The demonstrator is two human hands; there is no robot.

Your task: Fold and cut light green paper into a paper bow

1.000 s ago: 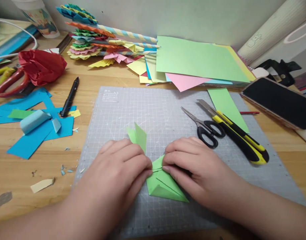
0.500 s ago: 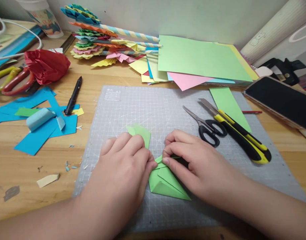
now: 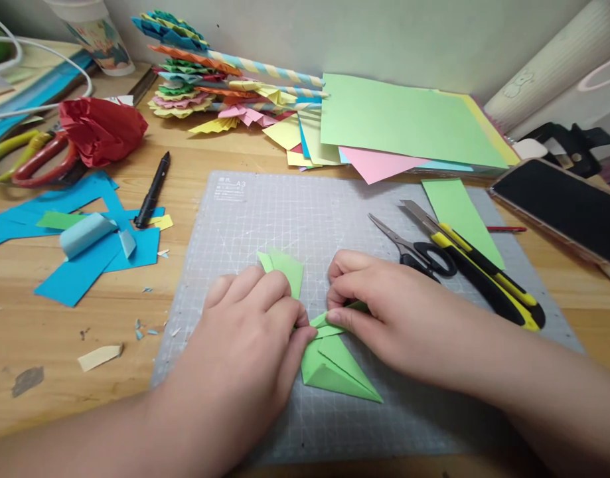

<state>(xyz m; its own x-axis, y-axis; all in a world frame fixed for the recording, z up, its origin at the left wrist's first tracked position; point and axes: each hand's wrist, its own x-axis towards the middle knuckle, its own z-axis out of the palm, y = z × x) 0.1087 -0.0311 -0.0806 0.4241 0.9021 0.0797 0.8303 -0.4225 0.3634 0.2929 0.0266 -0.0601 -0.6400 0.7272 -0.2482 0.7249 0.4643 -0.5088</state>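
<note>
A folded green paper lies over the grey cutting mat, with a pointed flap toward me and another part showing beyond my knuckles. My left hand pinches its narrow middle between thumb and forefinger. On the other side of that middle, my right hand grips a narrow fold with thumb and curled fingers. Part of the paper is hidden beneath both hands. Close to my right hand lie black-handled scissors and a yellow-and-black utility knife, its blade showing.
A green paper strip lies behind the knife, near a phone. Coloured sheets and paper flowers on striped sticks line the back. Blue scraps, a black pen and red crumpled paper are at left.
My right hand has shifted slightly up, and its forearm now covers more of the scissors' handles. Both hands keep hold of the green paper. The whole view has moved a little.
</note>
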